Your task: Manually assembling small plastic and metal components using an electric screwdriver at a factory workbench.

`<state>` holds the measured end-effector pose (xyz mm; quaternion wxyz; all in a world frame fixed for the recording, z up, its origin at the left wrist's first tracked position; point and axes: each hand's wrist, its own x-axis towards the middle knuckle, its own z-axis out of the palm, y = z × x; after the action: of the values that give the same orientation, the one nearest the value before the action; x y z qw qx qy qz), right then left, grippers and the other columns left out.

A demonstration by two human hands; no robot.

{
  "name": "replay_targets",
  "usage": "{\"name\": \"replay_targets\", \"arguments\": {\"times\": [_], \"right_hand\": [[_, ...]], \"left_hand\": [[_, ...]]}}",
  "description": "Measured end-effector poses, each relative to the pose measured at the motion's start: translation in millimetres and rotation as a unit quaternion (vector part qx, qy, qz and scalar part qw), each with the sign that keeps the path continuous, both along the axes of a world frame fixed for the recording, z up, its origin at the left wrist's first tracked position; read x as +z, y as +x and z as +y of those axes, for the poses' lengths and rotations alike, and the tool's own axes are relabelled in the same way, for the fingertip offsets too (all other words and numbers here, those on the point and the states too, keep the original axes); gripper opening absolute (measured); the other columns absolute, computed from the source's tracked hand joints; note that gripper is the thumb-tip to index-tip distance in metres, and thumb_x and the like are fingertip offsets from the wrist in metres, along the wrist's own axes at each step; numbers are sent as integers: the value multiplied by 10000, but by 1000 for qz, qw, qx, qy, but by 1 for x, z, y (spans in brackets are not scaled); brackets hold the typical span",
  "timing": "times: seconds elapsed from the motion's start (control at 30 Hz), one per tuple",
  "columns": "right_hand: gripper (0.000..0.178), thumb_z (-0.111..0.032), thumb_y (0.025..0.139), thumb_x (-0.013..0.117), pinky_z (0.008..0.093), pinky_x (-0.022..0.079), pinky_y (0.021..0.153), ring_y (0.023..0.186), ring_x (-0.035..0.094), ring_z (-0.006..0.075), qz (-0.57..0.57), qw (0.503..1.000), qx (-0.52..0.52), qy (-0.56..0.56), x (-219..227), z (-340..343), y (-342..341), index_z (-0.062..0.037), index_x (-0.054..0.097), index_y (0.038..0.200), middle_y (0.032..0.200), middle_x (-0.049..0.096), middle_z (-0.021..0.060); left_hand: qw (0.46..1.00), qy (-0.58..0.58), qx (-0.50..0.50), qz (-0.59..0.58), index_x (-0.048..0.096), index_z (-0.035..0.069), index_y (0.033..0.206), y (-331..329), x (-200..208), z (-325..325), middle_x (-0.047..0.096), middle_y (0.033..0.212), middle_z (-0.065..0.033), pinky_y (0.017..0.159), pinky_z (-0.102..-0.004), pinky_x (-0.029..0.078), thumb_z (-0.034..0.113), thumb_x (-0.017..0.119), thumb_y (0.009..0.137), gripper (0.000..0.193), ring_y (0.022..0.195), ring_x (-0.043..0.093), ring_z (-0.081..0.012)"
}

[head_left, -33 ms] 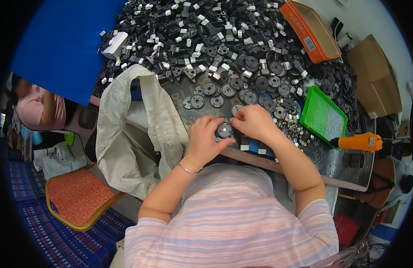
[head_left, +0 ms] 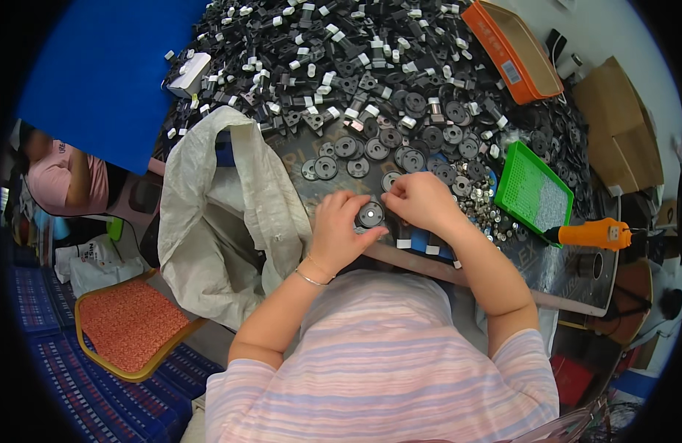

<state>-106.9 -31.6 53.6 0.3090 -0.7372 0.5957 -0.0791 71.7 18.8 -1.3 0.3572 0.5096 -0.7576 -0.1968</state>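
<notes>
1. L hand [head_left: 337, 230]: fingers curled round blk disc [head_left: 370, 215], gripping it nr front edge of tabletop [head_left: 555, 273].
2. R hand [head_left: 424, 201]: fingers pinched tog., just right of disc; can't tell if holding anything.

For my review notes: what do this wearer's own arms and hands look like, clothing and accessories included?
Both the left hand and right hand are ungloved. A thin, shiny bracelet circles the left wrist; none shows on the right. Forearms are uncovered below short sleeves striped in pale pink, white and lavender.
</notes>
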Motion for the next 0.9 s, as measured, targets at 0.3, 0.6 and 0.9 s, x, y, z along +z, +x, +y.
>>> {"name": "replay_targets", "arguments": {"times": [0.3,0.6,0.9], "right_hand": [[210,-192,763,700,281,467,569,582,580,145,-60,989,-136,-17,17,-9,-56,-32,681,898,646,619,49],[228,-199,727,689,383,522,751,875,645,285,67,992,46,-92,-18,-32,-10,-87,675,925,895,669,112],[165,-171,750,697,354,513,681,756,660,245,-59,996,-66,-15,2,-47,-34,-67,692,878,777,684,105]], "left_hand": [[1000,-6,-9,-9,624,57,1032,-1,3,-4,569,983,-93,810,-391,417,291,805,616,510,942,525,-302],[1000,-25,10,-4,619,31,1008,4,9,2,580,1006,-116,820,-375,437,227,813,623,474,927,538,-302],[998,-21,42,32,623,48,960,17,11,5,579,1004,-95,806,-373,413,175,769,669,350,920,530,-285]]}}
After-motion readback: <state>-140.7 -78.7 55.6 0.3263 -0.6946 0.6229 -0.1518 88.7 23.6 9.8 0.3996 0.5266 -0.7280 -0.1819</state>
